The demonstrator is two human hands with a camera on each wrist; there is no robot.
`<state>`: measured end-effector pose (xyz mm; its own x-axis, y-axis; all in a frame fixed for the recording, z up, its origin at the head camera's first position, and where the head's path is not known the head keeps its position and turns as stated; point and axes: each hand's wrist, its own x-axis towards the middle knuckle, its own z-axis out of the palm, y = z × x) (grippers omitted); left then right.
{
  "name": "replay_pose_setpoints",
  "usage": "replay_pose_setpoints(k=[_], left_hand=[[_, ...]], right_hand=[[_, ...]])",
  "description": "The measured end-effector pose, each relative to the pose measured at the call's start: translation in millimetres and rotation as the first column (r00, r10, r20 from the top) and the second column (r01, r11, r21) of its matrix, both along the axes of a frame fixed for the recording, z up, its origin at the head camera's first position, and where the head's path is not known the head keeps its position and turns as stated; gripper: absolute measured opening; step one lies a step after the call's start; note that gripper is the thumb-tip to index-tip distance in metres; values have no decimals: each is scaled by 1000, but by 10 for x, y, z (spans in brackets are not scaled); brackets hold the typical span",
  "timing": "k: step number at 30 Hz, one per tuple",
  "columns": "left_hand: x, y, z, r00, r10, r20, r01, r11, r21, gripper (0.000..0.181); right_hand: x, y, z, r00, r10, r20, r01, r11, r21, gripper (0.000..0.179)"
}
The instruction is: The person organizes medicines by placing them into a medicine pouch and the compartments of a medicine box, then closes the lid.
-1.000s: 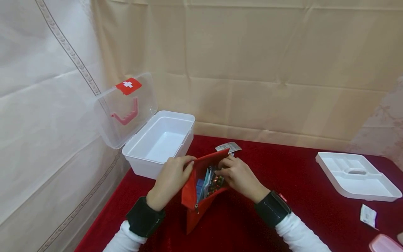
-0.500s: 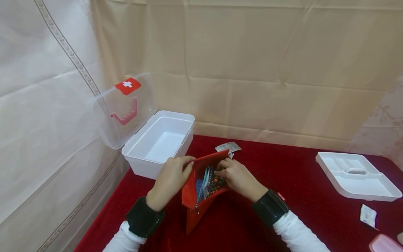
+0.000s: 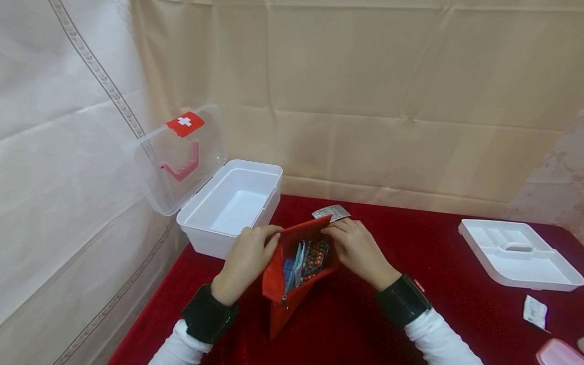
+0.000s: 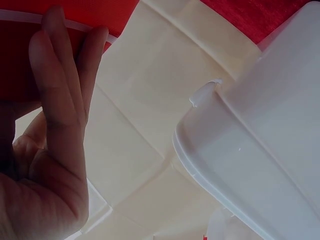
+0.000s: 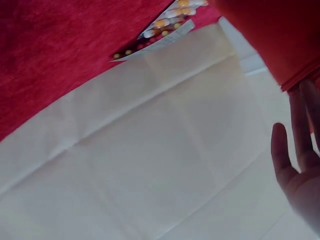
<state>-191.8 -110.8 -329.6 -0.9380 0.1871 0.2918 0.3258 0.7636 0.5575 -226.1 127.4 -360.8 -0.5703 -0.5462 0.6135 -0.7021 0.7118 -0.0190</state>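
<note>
A red zippered pouch stands with its mouth spread between both hands in the head view. Inside show a blister pack of dark and orange pills, pale blue packets and something blue. My left hand pinches the pouch's left edge between thumb and fingers; its fingers lie along the red fabric in the left wrist view. At the far right corner of the mouth, my right hand holds the rim with its fingertips. In the right wrist view its fingers reach the pouch's edge, one finger standing apart.
A white first-aid box with its clear lid raised stands left, behind the left hand. Blister packs lie behind the pouch. On the right are a white compartment tray, a small white packet and a pink case.
My right hand has drawn back out of the pouch's mouth to its right rim, so the blister pack inside shows more fully. The left hand has stayed in place.
</note>
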Motion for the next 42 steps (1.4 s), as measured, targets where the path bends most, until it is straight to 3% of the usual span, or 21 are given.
replay_pose_setpoints(k=[7,15,18,31,36,38,42], left_hand=[[2,4,19,1000,12,23,-12,1000,1,24],[-22,5,-12,999,15,-35,-16,999,-34,22],[-19,2,-13,1000,10,-20,-11,1000,-22,22],[-22,-10,-13,1000,9,-28,-10,999,-34,21],[-34,-8,-27,1000,-3,-8,3,1000,-19,22],[-34,-9,-31,1000,-6,5,6,1000,-8,22],[-29,-14,-27,1000,-4,15,4,1000,7,22]], right_hand=[[-118,177,-39,989,-136,58,142,983,-118,21],[-404,313,-285,957,-225,185,241,968,-67,20],[-519,313,-364,940,-250,232,262,965,-23,21],[-952,118,-576,873,-320,369,287,947,142,40],[-1040,78,-636,838,-322,441,272,946,174,43],[-1061,73,-653,838,-304,453,257,952,165,44],[-1083,54,-658,860,-268,433,223,963,153,41]])
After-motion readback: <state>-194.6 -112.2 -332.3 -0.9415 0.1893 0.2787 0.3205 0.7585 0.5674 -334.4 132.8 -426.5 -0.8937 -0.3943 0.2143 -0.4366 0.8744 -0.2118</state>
